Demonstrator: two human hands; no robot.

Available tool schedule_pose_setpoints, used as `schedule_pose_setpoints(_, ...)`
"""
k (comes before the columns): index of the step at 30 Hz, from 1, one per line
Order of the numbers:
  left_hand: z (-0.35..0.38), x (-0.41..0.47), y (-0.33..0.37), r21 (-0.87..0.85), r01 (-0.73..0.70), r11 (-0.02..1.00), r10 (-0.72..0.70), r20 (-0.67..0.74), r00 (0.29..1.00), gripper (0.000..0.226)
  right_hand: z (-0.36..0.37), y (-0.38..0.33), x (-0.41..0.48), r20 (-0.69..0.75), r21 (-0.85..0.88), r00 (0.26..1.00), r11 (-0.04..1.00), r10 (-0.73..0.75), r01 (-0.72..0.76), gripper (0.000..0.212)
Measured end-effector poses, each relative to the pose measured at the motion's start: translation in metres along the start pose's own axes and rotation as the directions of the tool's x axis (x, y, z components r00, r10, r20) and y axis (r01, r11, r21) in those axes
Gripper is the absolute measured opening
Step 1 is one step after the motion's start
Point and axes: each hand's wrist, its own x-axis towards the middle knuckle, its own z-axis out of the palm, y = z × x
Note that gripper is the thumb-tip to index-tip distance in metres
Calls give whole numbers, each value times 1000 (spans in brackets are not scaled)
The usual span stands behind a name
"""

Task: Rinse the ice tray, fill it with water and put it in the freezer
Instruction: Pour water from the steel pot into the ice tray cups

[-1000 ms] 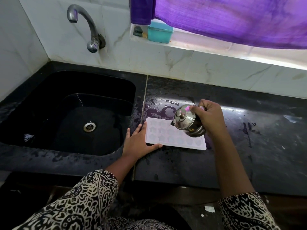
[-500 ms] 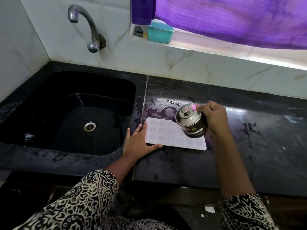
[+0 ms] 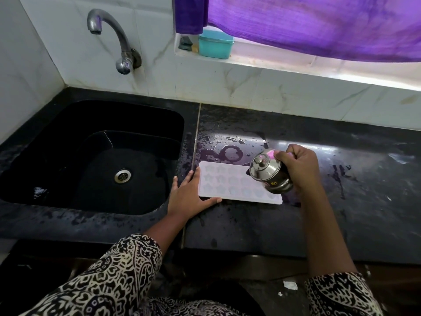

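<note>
A pale pink ice tray (image 3: 230, 181) with star-shaped cells lies flat on the black counter, just right of the sink. My left hand (image 3: 190, 195) rests flat against the tray's left edge, fingers straight, thumb along its near edge. My right hand (image 3: 296, 166) grips a small lidded steel pot (image 3: 268, 173), tilted left over the tray's right end. The pot hides the tray's far right cells. Whether water is flowing from it cannot be seen.
A black sink (image 3: 95, 156) with a steel drain (image 3: 123, 175) lies to the left, under a wall tap (image 3: 114, 39). The black counter (image 3: 353, 201) is wet, with a ring mark behind the tray. A teal box (image 3: 215, 45) sits on the sill under a purple curtain (image 3: 319, 23).
My right hand has shifted the tilted pot slightly right and up over the tray. My left hand and the tray have stayed put.
</note>
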Motion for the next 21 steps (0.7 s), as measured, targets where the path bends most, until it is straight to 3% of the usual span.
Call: schedule_pose_setpoints(21,2,0,-1,13,4,1000,-4,-4,1000,119,-3,-12,4,30,-74,996,994,-79,82,42)
